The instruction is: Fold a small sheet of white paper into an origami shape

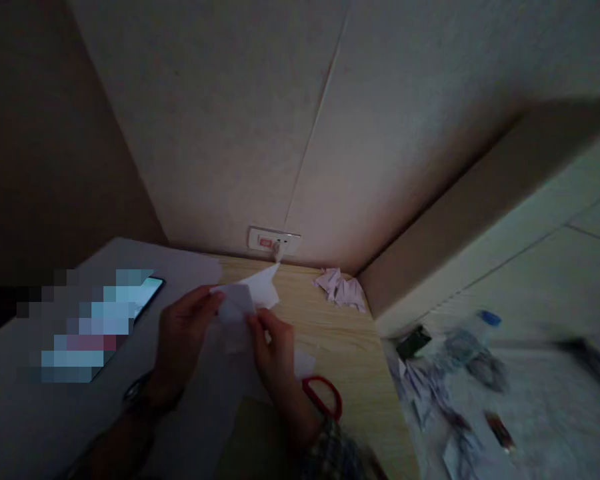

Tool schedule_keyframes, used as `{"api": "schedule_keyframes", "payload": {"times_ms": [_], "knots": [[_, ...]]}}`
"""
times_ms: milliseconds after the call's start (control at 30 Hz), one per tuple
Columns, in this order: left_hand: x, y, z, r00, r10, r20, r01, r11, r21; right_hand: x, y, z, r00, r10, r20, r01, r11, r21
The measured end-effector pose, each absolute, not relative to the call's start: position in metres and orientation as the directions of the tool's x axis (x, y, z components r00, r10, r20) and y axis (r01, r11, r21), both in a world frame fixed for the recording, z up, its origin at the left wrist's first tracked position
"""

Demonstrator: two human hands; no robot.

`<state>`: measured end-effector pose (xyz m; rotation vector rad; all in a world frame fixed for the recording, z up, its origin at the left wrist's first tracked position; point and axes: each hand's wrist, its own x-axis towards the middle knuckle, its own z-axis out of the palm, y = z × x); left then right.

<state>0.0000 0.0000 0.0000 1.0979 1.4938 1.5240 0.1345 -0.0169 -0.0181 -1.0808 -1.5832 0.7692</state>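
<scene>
Both hands hold a folded white paper (250, 293) above a wooden table (350, 347). My left hand (183, 337) pinches the paper's left edge between thumb and fingers. The fingers of my right hand (275, 350) are closed on its lower right part. The paper's point sticks up toward the wall. A dark band sits on my left wrist.
Red-handled scissors (325, 393) lie by my right wrist. A pile of folded papers (341, 288) sits at the table's back corner. A phone with a lit screen (147, 293) lies at left. A wall socket (274, 241) is behind. Paper scraps and a bottle (473, 333) lie on the floor at right.
</scene>
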Motion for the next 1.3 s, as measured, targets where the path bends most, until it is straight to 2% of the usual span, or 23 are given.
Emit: {"api": "schedule_keyframes", "payload": {"times_ms": [133, 333, 600, 933, 1100, 1300], "knots": [[0.0023, -0.0044, 0.0082, -0.369, 0.923, 0.112, 0.088, -0.085, 0.992, 0.1372, -0.0149, -0.0179, -0.041, 0.946, 0.322, 0.262, 0.321, -0.91], [0.0039, -0.0056, 0.0085, -0.328, 0.941, 0.086, 0.004, -0.09, 0.996, 0.1395, -0.0142, -0.015, -0.046, 0.97, 0.237, 0.229, 0.241, -0.943], [-0.0002, -0.0039, 0.0079, -0.379, 0.924, 0.056, -0.043, -0.079, 0.996, 0.1376, -0.0132, -0.0134, -0.104, 0.974, 0.2, 0.256, 0.221, -0.941], [0.0027, -0.0024, 0.0037, -0.27, 0.963, -0.006, -0.166, -0.041, 0.985, 0.1418, -0.0162, -0.0122, -0.032, 0.997, 0.071, 0.205, 0.076, -0.976], [0.0023, -0.001, 0.0071, -0.25, 0.968, 0.023, -0.157, -0.064, 0.985, 0.1419, -0.016, -0.0128, -0.019, 0.997, 0.078, 0.215, 0.08, -0.973], [0.0036, -0.0019, 0.0053, -0.189, 0.982, -0.009, -0.218, -0.033, 0.975, 0.142, -0.0168, -0.0109, -0.001, 0.995, 0.102, 0.24, 0.099, -0.966]]}}
